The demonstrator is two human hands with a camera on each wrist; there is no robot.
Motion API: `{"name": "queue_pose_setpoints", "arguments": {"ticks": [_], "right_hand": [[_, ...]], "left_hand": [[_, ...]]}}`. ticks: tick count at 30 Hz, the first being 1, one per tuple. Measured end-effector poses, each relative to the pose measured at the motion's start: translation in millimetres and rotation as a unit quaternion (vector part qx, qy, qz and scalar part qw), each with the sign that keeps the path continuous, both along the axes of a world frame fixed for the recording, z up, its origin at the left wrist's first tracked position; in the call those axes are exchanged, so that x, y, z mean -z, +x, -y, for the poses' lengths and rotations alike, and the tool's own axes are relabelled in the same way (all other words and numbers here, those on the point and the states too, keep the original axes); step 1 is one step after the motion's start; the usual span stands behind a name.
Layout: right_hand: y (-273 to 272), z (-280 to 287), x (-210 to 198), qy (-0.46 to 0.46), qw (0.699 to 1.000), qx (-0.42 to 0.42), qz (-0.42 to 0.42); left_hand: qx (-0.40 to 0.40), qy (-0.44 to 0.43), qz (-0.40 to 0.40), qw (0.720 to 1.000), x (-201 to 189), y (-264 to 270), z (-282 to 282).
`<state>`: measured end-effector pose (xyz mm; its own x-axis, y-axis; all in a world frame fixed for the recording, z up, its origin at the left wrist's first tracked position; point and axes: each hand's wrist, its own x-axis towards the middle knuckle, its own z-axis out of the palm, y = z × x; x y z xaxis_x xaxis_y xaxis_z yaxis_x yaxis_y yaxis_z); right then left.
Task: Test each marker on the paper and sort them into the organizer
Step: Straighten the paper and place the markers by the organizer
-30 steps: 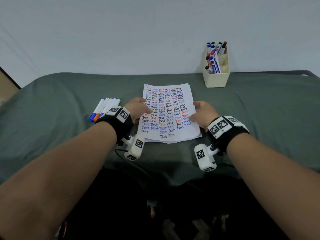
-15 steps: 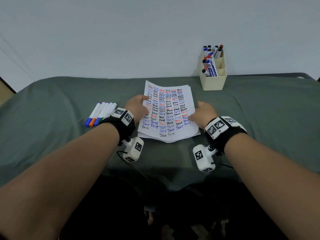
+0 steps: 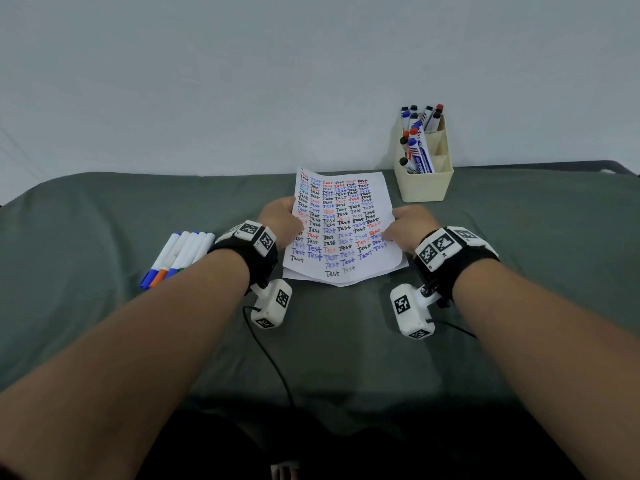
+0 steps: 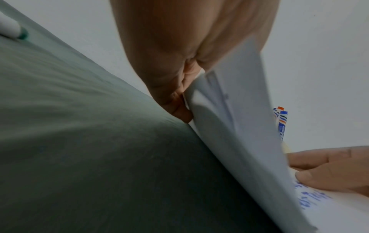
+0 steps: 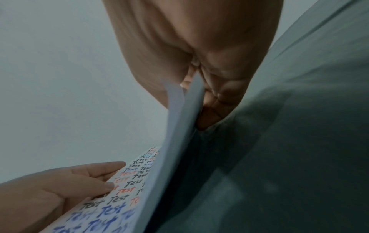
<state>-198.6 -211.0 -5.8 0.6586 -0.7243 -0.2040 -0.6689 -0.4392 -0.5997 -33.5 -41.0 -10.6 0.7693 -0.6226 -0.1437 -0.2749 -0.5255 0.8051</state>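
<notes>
A stack of white paper covered with rows of "Test" in black, blue and red lies mid-table. My left hand pinches its left edge, thumb on top and fingers under the sheets. My right hand pinches the right edge the same way. Several white markers with blue, orange and green caps lie in a row to the left of my left wrist. A cream organizer at the back right holds several markers upright.
A grey-green cloth covers the table, which ends at a pale wall behind. Camera cables trail from both wrists toward the near edge. The organizer's right compartments look unfilled.
Both hands slid further along the paper's sides and their fingers went under the edges, lifting them slightly. The head view has tilted a little.
</notes>
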Motion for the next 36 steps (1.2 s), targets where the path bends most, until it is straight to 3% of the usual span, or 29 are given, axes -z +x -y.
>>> {"name": "queue_pose_setpoints", "arguments": {"ticks": [9,17,20,23,27,31,36], "right_hand": [[19.8,33.0,2.4,0.007,0.999,0.035,0.003],[21.4,38.9,9.2,0.001,1.0,0.024,-0.001],[18.2,35.5,9.8,-0.032,0.999,-0.006,-0.017],[9.1,31.4,8.7,-0.042,0.996,-0.078,-0.027],[-5.6,24.9,3.4,-0.064,0.979,-0.172,-0.091],[-13.3,14.1,1.9,-0.091,0.965,-0.205,-0.136],[-18.3,7.8,8.2,-0.116,0.962,-0.205,-0.141]], "left_hand": [[0.022,0.09,0.037,0.995,-5.8,21.8,43.5],[-0.006,0.063,-0.009,0.998,10.2,28.5,41.4],[0.014,0.105,0.01,0.994,9.5,28.0,34.6],[0.088,0.148,0.032,0.985,5.5,23.5,22.1],[0.181,0.245,0.115,0.945,0.4,12.1,4.9],[0.195,0.286,0.166,0.923,1.6,-2.1,-2.9],[0.185,0.255,0.188,0.93,3.6,-12.0,-7.6]]}}
